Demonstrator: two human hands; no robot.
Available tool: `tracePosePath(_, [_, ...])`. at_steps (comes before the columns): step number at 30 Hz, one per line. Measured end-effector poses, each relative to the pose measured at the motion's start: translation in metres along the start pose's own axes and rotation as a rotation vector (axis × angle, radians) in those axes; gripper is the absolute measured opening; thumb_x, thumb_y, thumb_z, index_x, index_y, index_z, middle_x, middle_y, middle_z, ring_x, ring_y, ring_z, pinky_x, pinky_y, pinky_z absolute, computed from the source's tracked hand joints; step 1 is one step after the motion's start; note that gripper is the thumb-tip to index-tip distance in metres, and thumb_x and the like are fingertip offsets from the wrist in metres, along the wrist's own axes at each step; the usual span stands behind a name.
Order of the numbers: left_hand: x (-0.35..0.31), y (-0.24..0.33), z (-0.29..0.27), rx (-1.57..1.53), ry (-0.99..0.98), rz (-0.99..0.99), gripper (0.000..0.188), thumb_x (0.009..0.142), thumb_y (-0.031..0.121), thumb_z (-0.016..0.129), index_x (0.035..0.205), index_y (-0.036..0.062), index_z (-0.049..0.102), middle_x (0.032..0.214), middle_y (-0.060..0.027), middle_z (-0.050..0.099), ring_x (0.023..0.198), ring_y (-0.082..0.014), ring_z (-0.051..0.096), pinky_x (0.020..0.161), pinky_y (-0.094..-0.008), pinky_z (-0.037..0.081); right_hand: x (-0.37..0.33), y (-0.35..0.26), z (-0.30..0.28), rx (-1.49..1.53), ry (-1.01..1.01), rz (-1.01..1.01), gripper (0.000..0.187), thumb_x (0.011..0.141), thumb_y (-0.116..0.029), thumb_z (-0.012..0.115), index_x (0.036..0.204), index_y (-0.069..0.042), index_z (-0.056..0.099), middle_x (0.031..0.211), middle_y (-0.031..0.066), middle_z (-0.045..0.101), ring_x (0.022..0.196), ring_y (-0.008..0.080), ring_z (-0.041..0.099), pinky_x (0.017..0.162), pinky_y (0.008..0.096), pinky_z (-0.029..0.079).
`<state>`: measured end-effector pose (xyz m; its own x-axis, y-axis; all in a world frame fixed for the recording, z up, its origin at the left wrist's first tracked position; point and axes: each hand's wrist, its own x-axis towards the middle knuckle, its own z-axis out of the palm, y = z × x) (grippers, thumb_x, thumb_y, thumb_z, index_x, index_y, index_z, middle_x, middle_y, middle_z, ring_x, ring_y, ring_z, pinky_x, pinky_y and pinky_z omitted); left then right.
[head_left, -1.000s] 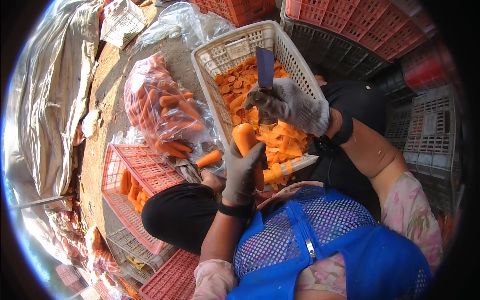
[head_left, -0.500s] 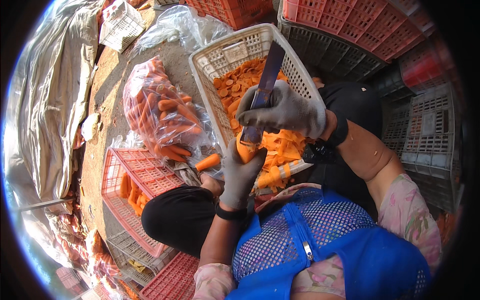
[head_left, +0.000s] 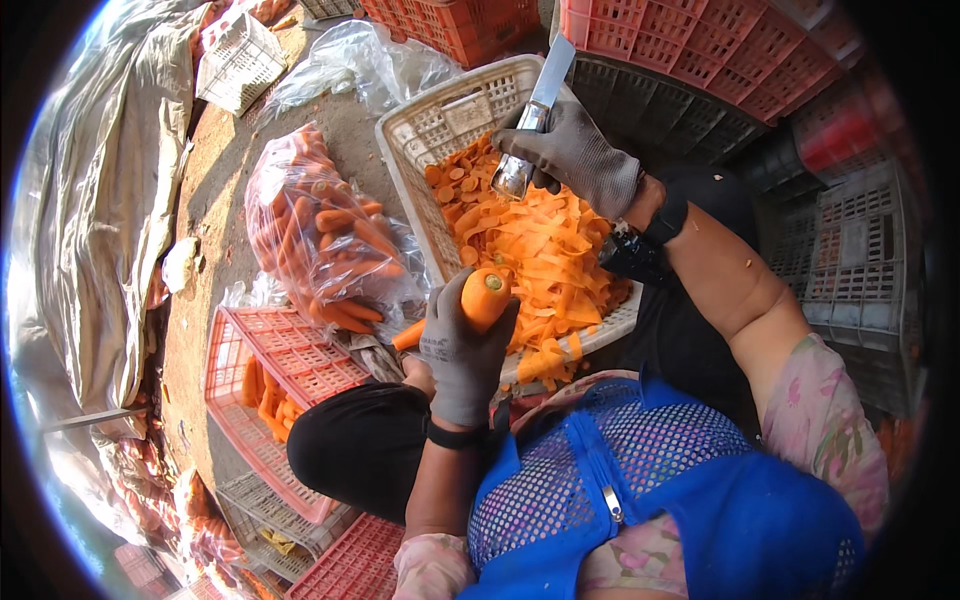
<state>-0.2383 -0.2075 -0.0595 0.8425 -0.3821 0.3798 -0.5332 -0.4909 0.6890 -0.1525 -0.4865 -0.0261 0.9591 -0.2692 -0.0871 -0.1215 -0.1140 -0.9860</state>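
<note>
My left hand (head_left: 462,345), in a grey glove, is closed around a carrot (head_left: 484,298) whose round stem end faces up. An orange carrot end (head_left: 408,336) shows at the left side of that hand; whether it belongs to the same carrot I cannot tell. Higher up, my gloved right hand (head_left: 580,155) grips a peeling knife (head_left: 538,115), its flat blade pointing up and its shiny metal lower end apart from the carrot. Below the right hand, a pale plastic crate (head_left: 410,170) holds a heap of orange peelings (head_left: 545,255) and round carrot slices (head_left: 462,180).
A clear plastic bag of carrots (head_left: 320,230) lies left of the crate. A tilted pink crate (head_left: 290,345) with carrots stands near my left knee. Red crates (head_left: 690,50) and grey crates (head_left: 860,250) are stacked at the right. A crumpled sheet (head_left: 110,200) covers the far left.
The peeling knife has lifted off the carrot, moving up and away with my right hand and turning its shiny side into view. The carrot in my left hand now shows its stem end.
</note>
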Motion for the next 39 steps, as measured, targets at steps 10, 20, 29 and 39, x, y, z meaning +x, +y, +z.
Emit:
tracePosePath(10, [0.0,0.012,0.011,-0.941,-0.058,-0.733,0.043,0.1,0.009,0.076,0.139,0.0014,0.06,0.094,-0.003,0.068,0.071,-0.0106,0.064,0.061,-0.0263,0.052,-0.068,-0.018,0.046,0.257,-0.277,-0.276,0.027,0.101,-0.018,0.082,0.121,0.0,0.076,0.088,0.0085,0.077,0.073,0.0127,0.073,0.058,0.027,0.057])
tracePosePath(20, [0.0,0.028,-0.011,-1.42,-0.306,-0.894,0.033,0.097,0.014,0.071,0.128,0.0084,0.059,0.08,-0.0042,0.059,0.062,-0.0162,0.057,0.053,-0.0301,0.046,-0.064,-0.032,0.031,0.329,-0.33,-0.144,0.026,0.103,-0.025,0.082,0.114,-0.002,0.077,0.091,0.0076,0.08,0.068,0.011,0.074,0.052,0.025,0.056])
tracePosePath(29, [-0.007,0.009,-0.011,-1.784,-0.346,-0.604,0.063,0.099,0.028,0.071,0.152,0.0022,0.048,0.1,-0.0091,0.064,0.08,-0.0211,0.063,0.072,-0.0344,0.054,-0.015,0.019,0.019,0.578,-0.274,0.09,0.026,0.1,-0.024,0.085,0.107,0.0,0.077,0.08,0.007,0.076,0.055,0.0106,0.066,0.045,0.0255,0.05])
tracePosePath(39, [0.003,0.001,-0.009,-0.288,-0.086,-0.144,0.071,0.081,0.007,0.09,0.145,0.0007,0.061,0.123,-0.02,0.063,0.115,-0.0341,0.067,0.101,-0.0416,0.056,-0.047,-0.009,0.01,0.257,-0.206,-0.109,0.028,0.102,-0.026,0.082,0.111,0.0,0.076,0.084,0.0054,0.077,0.061,0.0092,0.068,0.051,0.0232,0.052])
